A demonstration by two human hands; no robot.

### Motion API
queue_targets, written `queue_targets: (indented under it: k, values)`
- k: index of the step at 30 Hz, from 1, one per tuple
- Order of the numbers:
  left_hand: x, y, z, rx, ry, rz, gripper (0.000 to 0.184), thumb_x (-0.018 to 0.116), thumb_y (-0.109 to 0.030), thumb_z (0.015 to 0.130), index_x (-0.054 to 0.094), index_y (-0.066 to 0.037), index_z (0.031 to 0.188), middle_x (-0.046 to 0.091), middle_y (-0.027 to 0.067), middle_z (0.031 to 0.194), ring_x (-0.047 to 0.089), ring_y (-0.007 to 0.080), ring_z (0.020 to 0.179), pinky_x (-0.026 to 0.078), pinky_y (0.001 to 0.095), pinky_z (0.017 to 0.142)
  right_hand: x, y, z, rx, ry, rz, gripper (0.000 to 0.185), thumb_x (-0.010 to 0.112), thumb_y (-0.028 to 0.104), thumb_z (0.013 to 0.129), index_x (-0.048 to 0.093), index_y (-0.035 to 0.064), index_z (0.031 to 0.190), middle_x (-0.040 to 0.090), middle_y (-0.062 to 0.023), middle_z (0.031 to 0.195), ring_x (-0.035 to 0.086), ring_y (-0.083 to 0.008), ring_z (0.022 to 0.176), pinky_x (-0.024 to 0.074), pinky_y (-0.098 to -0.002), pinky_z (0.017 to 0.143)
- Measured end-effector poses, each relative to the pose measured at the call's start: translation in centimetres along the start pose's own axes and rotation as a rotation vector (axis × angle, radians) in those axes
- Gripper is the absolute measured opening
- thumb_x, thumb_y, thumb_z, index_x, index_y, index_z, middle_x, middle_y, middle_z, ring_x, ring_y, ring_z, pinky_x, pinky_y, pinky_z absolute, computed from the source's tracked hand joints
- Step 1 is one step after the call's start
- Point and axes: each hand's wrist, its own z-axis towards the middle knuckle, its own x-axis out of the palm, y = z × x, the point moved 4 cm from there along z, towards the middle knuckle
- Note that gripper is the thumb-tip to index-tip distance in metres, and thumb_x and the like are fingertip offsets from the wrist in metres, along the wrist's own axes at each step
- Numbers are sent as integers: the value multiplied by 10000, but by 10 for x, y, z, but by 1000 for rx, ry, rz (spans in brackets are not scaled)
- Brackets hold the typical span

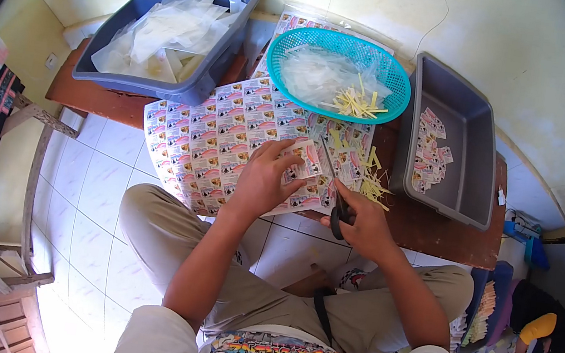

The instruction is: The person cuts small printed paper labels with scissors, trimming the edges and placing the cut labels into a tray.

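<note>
My left hand is closed on a small printed label sheet, thumb and fingers pinching its left side. In my right hand is a pair of scissors with black handles, its blades pointing up and away beside the label sheet's right edge. Beneath both hands lies a large printed sheet covered in repeated labels. Thin yellowish paper strips are scattered just right of the scissors.
A teal basket holds clear plastic pieces and paper strips. At left stands a grey-blue bin of translucent sheets. The grey tray at right contains cut labels. Another person is at far right. The brown table edge faces me.
</note>
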Motion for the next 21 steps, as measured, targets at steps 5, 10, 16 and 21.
queue_targets:
  k: [5,10,16,21]
  values:
    - [4,10,-3,-68,24,28,372,914,-178,774,764,-86,1102,640,208,1406,625,409,1282,523,487,1076,7,7,9,-271,-164,-278,829,926,239,786,577,28,1508,609,-181,1186,667,-288,908,558,-397,855]
    - [9,21,-6,-128,47,49,408,920,-145,744,766,-92,1118,628,204,1425,596,415,1318,489,505,1114,16,0,22,-215,-113,-351,750,860,144,792,586,52,1485,532,-179,1316,684,-347,1010,572,-450,872]
    - [15,26,-5,-99,29,102,426,928,-163,734,768,-89,1122,632,186,1425,589,408,1324,479,511,1121,22,19,30,-114,-27,-559,720,797,126,806,553,46,1478,514,-153,1336,699,-364,1070,613,-489,837]
    - [19,24,-2,-95,57,151,417,918,-214,757,776,-80,1125,637,184,1415,572,401,1336,453,515,1141,29,20,34,-113,-54,-654,686,751,104,819,557,58,1475,522,-151,1313,700,-357,1056,617,-489,824]
